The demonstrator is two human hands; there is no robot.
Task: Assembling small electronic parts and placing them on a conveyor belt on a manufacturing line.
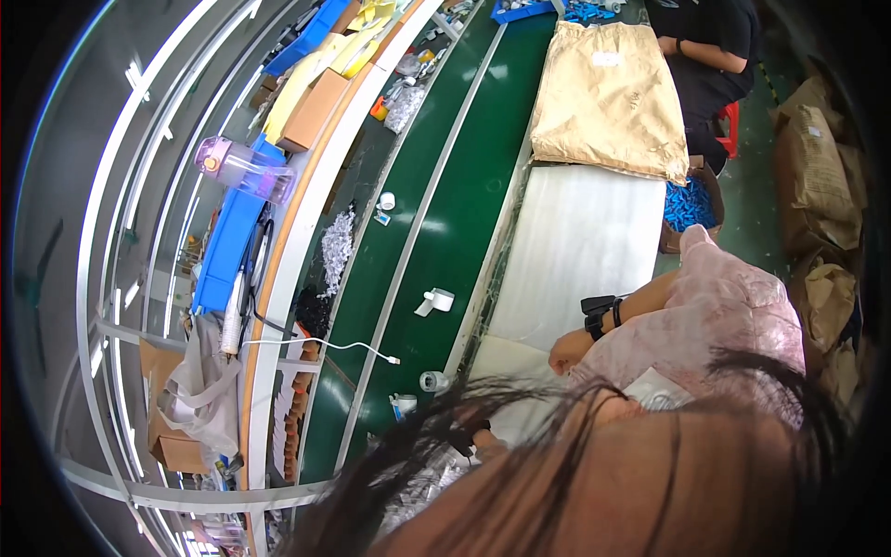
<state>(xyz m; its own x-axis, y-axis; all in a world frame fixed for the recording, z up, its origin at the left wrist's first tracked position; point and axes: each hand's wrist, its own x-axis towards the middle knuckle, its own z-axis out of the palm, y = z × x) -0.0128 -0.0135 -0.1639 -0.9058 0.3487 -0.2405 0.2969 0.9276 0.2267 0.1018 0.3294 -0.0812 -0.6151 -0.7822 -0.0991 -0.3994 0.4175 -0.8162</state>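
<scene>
My right hand [568,353] rests low over the white work mat [580,251], its fingers curled in. Whatever it holds, if anything, is out of sight. A black watch-like band [596,320] circles that wrist, below a pink sleeve. Lower down, my left hand [485,443] shows only in part behind loose strands of hair, next to something dark; its fingers are mostly hidden. Close to it lie shiny clear or whitish small pieces [432,487]. On the green conveyor belt near my hands are a small white round part [433,381] and a white-and-blue piece [404,406].
Farther along the belt sits a white cylindrical part [434,302]. A white cable [325,343] hangs over its edge. A large kraft paper bag [608,102] covers the table's far end. Beside it, a co-worker [710,56] sits near a box of blue pieces [689,202]. A purple bottle [246,169] stands left.
</scene>
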